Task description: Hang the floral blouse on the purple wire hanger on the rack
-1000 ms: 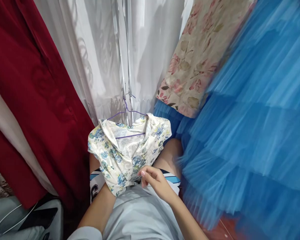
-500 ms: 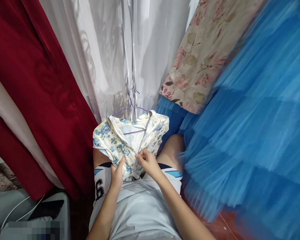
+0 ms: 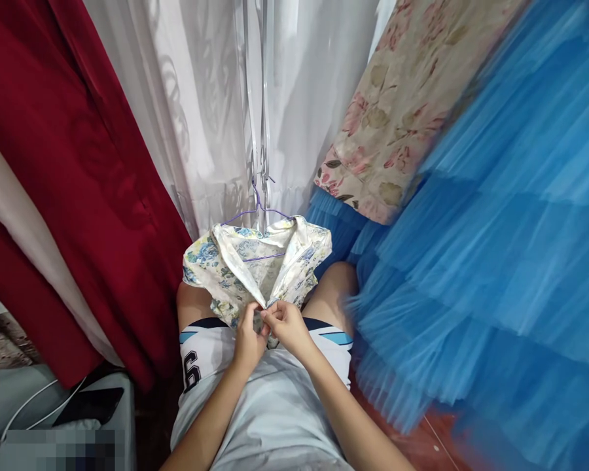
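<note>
A white blouse with blue and yellow flowers [image 3: 201,256] hangs on a purple wire hanger [image 3: 258,204] just above my lap. Its collar lies spread, with the hanger's lower bar showing through the neck opening. My left hand [image 3: 250,339] pinches the front edge of the blouse at the bottom of the neckline. Right beside it, my right hand [image 3: 285,328] is closed on the opposite front edge, fingertips almost touching those of the left. Whether a button lies between the fingers is hidden.
White ribbons [image 3: 253,85] run up from the hanger before a white curtain [image 3: 201,98]. A dark red cloth [image 3: 93,183] hangs left, a floral cloth [image 3: 377,144] and blue tulle skirt [image 3: 471,261] right. A dark phone-like slab [image 3: 89,407] and white cable [image 3: 29,400] lie lower left.
My left hand has moved up and right from the blouse's lower side to the front edge, meeting my right hand. The two collar edges now come together at my fingers.
</note>
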`<move>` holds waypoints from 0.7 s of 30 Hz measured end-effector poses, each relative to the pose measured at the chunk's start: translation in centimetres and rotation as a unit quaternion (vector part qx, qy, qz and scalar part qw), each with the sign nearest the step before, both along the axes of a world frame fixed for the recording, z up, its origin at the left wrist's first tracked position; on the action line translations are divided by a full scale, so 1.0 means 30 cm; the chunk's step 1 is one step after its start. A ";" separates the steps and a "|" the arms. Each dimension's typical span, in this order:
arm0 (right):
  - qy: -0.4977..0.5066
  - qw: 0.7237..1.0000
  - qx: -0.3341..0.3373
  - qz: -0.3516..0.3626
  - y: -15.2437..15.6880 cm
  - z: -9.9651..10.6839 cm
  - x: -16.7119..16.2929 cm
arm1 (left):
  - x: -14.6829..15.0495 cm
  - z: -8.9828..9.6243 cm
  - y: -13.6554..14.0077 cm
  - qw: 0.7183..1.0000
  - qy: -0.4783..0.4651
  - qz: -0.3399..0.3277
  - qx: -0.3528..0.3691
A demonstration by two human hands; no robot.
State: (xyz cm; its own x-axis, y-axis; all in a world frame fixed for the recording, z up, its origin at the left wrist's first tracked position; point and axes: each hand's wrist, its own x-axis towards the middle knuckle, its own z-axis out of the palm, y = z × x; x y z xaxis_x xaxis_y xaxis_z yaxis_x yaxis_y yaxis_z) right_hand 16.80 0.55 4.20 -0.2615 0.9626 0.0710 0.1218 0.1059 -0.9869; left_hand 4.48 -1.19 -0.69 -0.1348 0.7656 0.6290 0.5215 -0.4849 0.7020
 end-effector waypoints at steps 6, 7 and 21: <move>0.100 0.992 -0.036 0.063 0.057 0.087 0.021 | -0.008 0.027 0.036 0.999 0.046 -0.013 -0.016; 0.124 0.990 -0.035 0.057 0.083 0.125 0.021 | -0.023 0.031 0.041 0.998 0.062 -0.018 -0.013; 0.278 0.960 -0.021 0.019 0.344 0.501 -0.088 | -0.209 -0.002 0.220 0.986 0.154 -0.047 -0.037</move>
State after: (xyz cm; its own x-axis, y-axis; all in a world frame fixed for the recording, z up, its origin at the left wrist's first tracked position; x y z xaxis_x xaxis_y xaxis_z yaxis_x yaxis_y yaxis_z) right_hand 14.15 10.88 19.23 -0.2286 0.9585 0.1704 -0.4286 0.0581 -0.9016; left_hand -1.80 5.42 -0.75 0.1281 0.8104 0.5716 0.6712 -0.4952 0.5516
